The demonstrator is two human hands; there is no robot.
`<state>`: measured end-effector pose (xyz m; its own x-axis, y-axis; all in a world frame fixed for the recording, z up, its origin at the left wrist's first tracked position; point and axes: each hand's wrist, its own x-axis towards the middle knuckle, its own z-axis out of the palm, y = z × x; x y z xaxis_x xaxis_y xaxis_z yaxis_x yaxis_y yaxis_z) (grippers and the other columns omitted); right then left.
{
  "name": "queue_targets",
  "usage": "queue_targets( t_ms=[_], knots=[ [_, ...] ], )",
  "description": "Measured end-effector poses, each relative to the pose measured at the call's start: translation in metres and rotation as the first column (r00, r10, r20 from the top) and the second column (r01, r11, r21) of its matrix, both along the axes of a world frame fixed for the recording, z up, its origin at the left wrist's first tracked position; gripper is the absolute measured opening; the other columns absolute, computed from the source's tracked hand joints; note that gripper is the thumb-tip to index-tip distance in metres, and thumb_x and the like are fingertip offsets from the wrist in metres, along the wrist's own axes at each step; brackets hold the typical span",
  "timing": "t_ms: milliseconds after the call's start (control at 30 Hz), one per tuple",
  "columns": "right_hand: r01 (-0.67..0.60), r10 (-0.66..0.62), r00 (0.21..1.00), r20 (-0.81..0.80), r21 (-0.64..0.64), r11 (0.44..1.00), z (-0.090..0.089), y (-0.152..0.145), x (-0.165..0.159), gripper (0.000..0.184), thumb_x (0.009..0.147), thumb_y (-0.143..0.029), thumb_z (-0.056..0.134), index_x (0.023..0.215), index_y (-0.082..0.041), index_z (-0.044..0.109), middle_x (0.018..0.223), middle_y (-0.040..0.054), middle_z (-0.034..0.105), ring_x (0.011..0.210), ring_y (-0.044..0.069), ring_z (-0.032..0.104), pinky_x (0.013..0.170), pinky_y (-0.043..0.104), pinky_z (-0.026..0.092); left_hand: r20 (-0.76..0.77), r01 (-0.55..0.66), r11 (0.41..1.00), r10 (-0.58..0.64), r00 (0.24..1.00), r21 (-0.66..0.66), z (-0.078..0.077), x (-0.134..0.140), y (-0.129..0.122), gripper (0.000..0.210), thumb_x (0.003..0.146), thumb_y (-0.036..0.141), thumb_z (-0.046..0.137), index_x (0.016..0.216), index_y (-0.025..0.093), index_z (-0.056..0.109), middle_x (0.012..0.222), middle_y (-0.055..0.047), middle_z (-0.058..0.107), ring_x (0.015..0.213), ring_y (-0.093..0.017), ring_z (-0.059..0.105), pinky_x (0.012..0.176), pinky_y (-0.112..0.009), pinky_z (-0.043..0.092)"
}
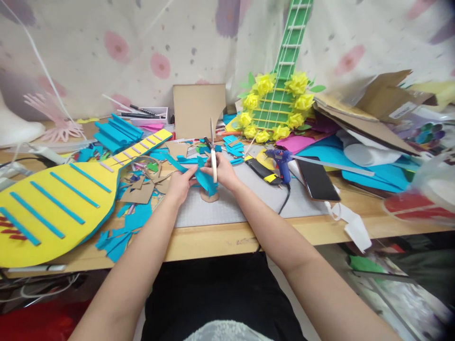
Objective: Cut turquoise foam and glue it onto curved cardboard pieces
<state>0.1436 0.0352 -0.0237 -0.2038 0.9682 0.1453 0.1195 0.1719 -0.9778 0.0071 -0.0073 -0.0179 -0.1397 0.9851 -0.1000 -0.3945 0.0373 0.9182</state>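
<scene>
One blue paper [204, 181], seemingly part-cut and unfinished, is hanging by the brown disc [209, 197], left hand [182, 185] pinching it, right hand [223, 171] gripping scissors [213, 165].

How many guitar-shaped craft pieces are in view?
2: a yellow guitar at the left, and a green guitar with yellow flowers at the back, right of centre. The clutter could hide more.
</scene>
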Motion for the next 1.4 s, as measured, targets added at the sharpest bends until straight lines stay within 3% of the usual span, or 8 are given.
queue_targets(
  t_ms=[133, 567, 1133, 1200, 1267, 1333, 1400],
  knots=[
    [-0.004, 0.004, 1.0, 0.001, 0.013, 1.0, -0.002, 0.001, 0.0, 0.042, 0.055, -0.034, 0.076, 0.079, -0.021, 0.044, 0.077, -0.0002, 0.063, 0.076, 0.018, 0.062, 0.074, 0.035, 0.049, -0.056, -0.112, 0.992, 0.114, 0.992, 0.05, -0.007, 0.001, 0.002, 0.038, 0.05, 0.038, 0.082, 0.075, 0.013, 0.069, 0.072, -0.004, 0.069, 0.063, -0.015, 0.064, 0.063, -0.028, 0.053],
    [-0.058, 0.059, 0.998, -0.026, 0.031, 0.998, 0.006, -0.003, 0.007, 0.042, 0.056, -0.031, 0.075, 0.082, -0.019, 0.044, 0.076, 0.0011, 0.06, 0.075, 0.018, 0.06, 0.072, 0.034, 0.048, -0.032, -0.017, 0.998, 0.019, 0.999, 0.061, -0.001, 0.005, -0.003, 0.038, 0.056, 0.041, 0.079, 0.079, 0.012, 0.068, 0.074, -0.006, 0.07, 0.069, -0.019, 0.067, 0.068, -0.031, 0.054],
    [-0.078, 0.076, 0.997, 0.033, 0.05, 0.996, 0.008, -0.006, 0.005, 0.044, 0.054, -0.039, 0.074, 0.08, -0.02, 0.045, 0.077, -0.0006, 0.058, 0.072, 0.016, 0.057, 0.073, 0.034, 0.047, -0.134, -0.12, 0.991, 0.128, 0.983, 0.067, -0.012, 0.004, 0.003, 0.034, 0.053, 0.038, 0.08, 0.074, 0.013, 0.07, 0.07, -0.005, 0.069, 0.063, -0.018, 0.064, 0.064, -0.033, 0.052],
    [-0.06, 0.06, 0.998, 0.006, 0.03, 0.998, 0.01, -0.005, 0.007, 0.045, 0.052, -0.039, 0.075, 0.079, -0.02, 0.045, 0.076, -0.0008, 0.058, 0.073, 0.016, 0.057, 0.072, 0.034, 0.047, -0.127, -0.05, 0.995, 0.061, 0.99, 0.084, -0.008, 0.001, 0.001, 0.033, 0.055, 0.034, 0.08, 0.08, 0.014, 0.071, 0.076, -0.005, 0.07, 0.071, -0.019, 0.066, 0.071, -0.034, 0.052],
    [-0.059, 0.059, 0.997, -0.044, 0.011, 0.998, 0.013, -0.005, 0.013, 0.045, 0.052, -0.039, 0.075, 0.079, -0.02, 0.046, 0.076, -0.0008, 0.057, 0.074, 0.015, 0.056, 0.071, 0.032, 0.046, -0.092, 0.141, 0.986, -0.132, 0.987, 0.09, -0.001, -0.007, -0.001, 0.039, 0.054, 0.025, 0.081, 0.091, 0.016, 0.071, 0.089, -0.007, 0.072, 0.083, -0.021, 0.066, 0.08, -0.035, 0.051],
    [-0.1, 0.099, 0.99, -0.098, -0.004, 0.995, 0.017, -0.004, 0.022, 0.043, 0.053, -0.039, 0.075, 0.08, -0.019, 0.048, 0.077, -0.0009, 0.056, 0.073, 0.014, 0.054, 0.068, 0.031, 0.045, -0.033, 0.389, 0.918, -0.388, 0.921, 0.08, 0.005, -0.016, -0.002, 0.046, 0.053, 0.015, 0.08, 0.098, 0.017, 0.07, 0.103, -0.009, 0.07, 0.093, -0.024, 0.065, 0.085, -0.037, 0.05],
    [-0.192, 0.188, 0.974, -0.126, -0.02, 0.981, 0.021, -0.005, 0.031, 0.041, 0.055, -0.038, 0.075, 0.08, -0.018, 0.05, 0.076, -0.0012, 0.055, 0.07, 0.013, 0.052, 0.066, 0.029, 0.044, 0.035, 0.451, 0.89, -0.454, 0.89, 0.067, 0.008, -0.024, -0.002, 0.04, 0.057, 0.014, 0.077, 0.096, 0.017, 0.071, 0.105, -0.009, 0.069, 0.093, -0.023, 0.065, 0.085, -0.036, 0.051]
  ],
)
